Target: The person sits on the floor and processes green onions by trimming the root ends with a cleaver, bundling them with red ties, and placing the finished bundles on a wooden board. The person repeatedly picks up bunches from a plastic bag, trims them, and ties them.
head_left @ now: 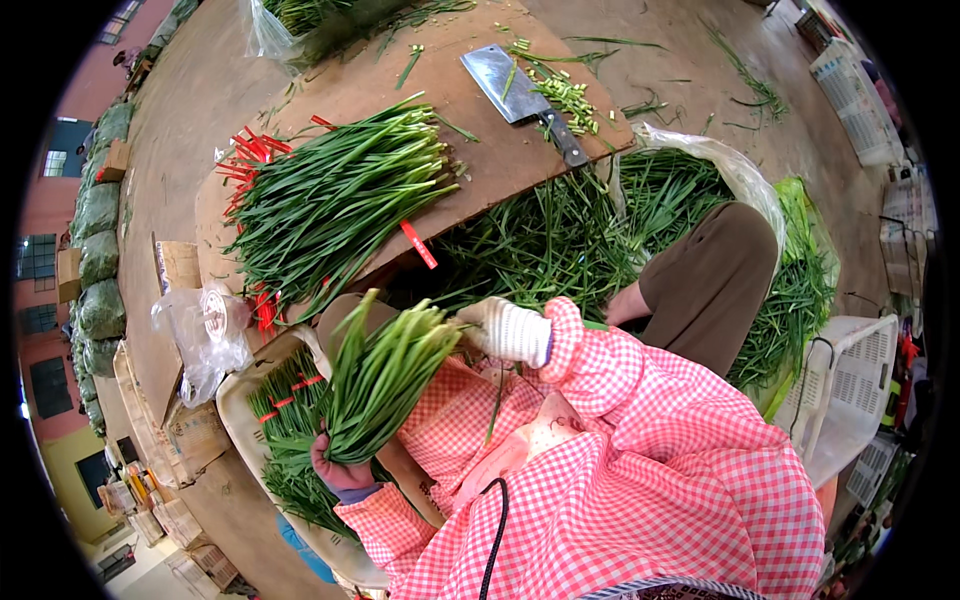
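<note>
My left hand (342,468), in a purplish-pink glove, is wrapped round the leafy part of a bunch of garlic chives (385,380). The bunch is tilted over my lap with its pale stem ends up to the right. My right hand (505,330), in a white knit glove, is curled at those pale ends; its fingertips are partly hidden. Ahead, a large pile of garlic chives (340,190) lies on the brown board (480,190), with red ties (255,150) at its left side. A cleaver (510,90) with a dark handle rests near the board's right edge, beside cut stem pieces (565,95).
At my left a pale crate (235,395) holds red-tied bunches (290,400). Clear plastic with a tape roll (215,315) lies by the board's left corner. Loose chives (550,240) fill the space under the board's near edge. A white crate (850,390) stands at right.
</note>
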Tool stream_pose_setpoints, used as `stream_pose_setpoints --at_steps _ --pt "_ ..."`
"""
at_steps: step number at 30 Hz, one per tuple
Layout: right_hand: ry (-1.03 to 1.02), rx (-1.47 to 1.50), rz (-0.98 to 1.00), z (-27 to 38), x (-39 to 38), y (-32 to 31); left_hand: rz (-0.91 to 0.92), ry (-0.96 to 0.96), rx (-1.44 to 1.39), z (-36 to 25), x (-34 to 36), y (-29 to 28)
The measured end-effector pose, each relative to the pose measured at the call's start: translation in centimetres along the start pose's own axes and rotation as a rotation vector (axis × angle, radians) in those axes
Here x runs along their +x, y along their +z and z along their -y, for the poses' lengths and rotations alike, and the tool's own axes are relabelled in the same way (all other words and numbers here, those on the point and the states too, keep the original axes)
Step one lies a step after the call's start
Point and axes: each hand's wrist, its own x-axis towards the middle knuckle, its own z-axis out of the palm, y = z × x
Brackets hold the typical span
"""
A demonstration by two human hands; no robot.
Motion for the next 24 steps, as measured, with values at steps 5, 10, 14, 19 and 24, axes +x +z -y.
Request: stream_pose_setpoints --at_steps 5,10,14,19,24 --pt "0.14 0.358 -0.232 -3.8 -3.6 -5.4 0.091 -0.05 -0.024 0.8 1.1 0.9" --pt "0.079 0.209 -0.186 3.5 -2.1 -4.6 0.008 0.035 0.034 0.6 1.9 0.1" --pt "0.002 0.302 -0.103 5.3 -0.6 -0.3 0.082 0.073 0.037 0.8 2.9 3.6" --pt "-0.129 -0.34 -0.051 -0.3 -2.5 1.8 0.147 0.063 -0.048 2.4 5.1 -1.1" --pt "-0.082 -0.214 -0.084 -4.4 -3.5 1.7 -0.005 0.098 -0.01 2.9 5.8 -2.9"
